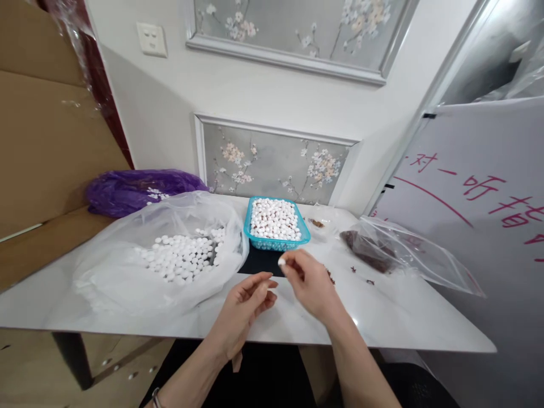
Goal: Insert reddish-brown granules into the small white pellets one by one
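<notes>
My right hand (306, 281) hovers above the white table (382, 317), pinching a small white round piece (281, 262) between thumb and fingertip, just in front of a blue plastic basket (276, 243) heaped with the same white pieces. My left hand (246, 309) is beside it near the table's front edge, palm turned up, fingers loosely curled, with nothing visible in it. To the left lies a clear plastic bag (127, 266), holding several white pieces (182, 255).
A purple bag (136, 190) lies at the back left. A clear zip bag with dark brown bits (382, 249) lies at the right, with crumbs around it. A whiteboard with red writing (476, 198) leans at the right. Cardboard (42, 141) stands at the left.
</notes>
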Action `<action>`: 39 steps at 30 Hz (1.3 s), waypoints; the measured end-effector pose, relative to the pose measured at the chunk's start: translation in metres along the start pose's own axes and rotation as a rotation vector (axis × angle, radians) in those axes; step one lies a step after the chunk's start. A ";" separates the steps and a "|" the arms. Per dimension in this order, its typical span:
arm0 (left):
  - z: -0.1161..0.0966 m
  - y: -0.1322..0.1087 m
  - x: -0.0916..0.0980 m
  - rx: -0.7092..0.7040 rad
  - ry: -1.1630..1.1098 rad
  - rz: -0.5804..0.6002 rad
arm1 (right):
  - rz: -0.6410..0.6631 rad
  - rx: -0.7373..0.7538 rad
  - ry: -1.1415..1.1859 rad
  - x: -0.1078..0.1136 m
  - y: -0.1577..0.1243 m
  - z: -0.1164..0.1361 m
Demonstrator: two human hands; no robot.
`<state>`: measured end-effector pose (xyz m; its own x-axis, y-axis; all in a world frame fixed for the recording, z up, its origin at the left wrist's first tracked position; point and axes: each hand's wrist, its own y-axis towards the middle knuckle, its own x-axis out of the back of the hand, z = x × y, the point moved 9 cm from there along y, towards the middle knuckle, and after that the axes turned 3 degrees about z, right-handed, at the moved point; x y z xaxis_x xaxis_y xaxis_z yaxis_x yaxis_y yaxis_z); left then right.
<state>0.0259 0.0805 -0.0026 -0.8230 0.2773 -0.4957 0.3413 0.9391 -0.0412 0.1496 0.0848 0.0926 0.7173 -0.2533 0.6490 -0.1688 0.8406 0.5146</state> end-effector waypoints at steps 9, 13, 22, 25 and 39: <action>0.004 -0.003 -0.002 0.014 0.181 0.059 | -0.053 -0.136 -0.116 0.012 0.084 -0.067; 0.005 -0.002 -0.002 0.003 0.194 0.081 | -0.064 -0.181 -0.103 0.036 0.064 -0.072; -0.040 -0.014 -0.010 -0.152 0.452 0.056 | -0.115 -0.265 0.090 0.023 -0.026 -0.064; -0.105 -0.020 -0.005 -0.385 0.854 0.013 | 0.024 -0.177 0.194 -0.021 -0.050 -0.046; -0.135 0.009 0.095 -0.094 1.660 -0.120 | 0.061 -0.091 0.117 -0.047 -0.068 -0.019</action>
<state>-0.1103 0.1430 0.0673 -0.4172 0.0499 0.9074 0.2687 0.9606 0.0707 0.1402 0.0491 0.0163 0.7826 -0.1475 0.6048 -0.1558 0.8942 0.4197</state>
